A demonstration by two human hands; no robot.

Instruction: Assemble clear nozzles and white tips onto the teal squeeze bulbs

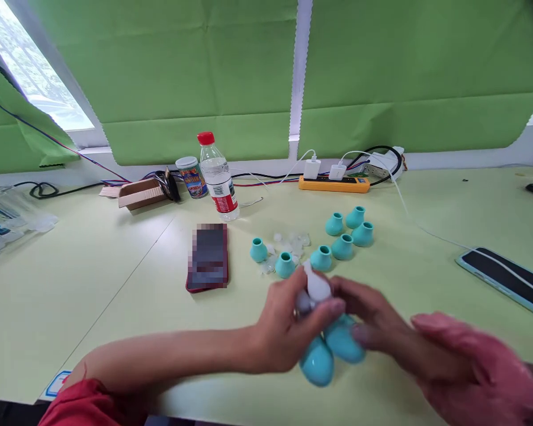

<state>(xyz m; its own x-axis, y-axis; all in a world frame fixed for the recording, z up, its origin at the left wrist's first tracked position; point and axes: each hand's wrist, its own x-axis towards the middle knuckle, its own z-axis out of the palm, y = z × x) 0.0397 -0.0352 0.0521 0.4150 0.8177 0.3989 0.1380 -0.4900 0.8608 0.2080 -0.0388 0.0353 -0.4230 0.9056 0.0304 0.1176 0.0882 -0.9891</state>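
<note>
Progress: partway at best, my judgement, with two teal pieces in hand and seven lying loose. Left hand (286,331) clamped between thumb and fingers on a white bulb-shaped piece (318,288), narrow tip up, near the front of the worktop (128,284). Right hand (373,313) close alongside, blurred, thumb pressed to the second teal bulb (345,340), fingers curled behind. First teal bulb (317,362) hangs just beside it, under the left thumb. Whether either bulb is joined to the white piece: cannot tell, fingers cover the meeting point. Beyond the hands, not yet taken up: five teal cups (342,247) toward the right, upright, mouths open; two more teal cups (258,251) toward the left. Small translucent pieces (304,239) scattered between, too jumbled to count. No finished item set aside that I can make out. Phone (215,254) off to the left, apart from it all.
</note>
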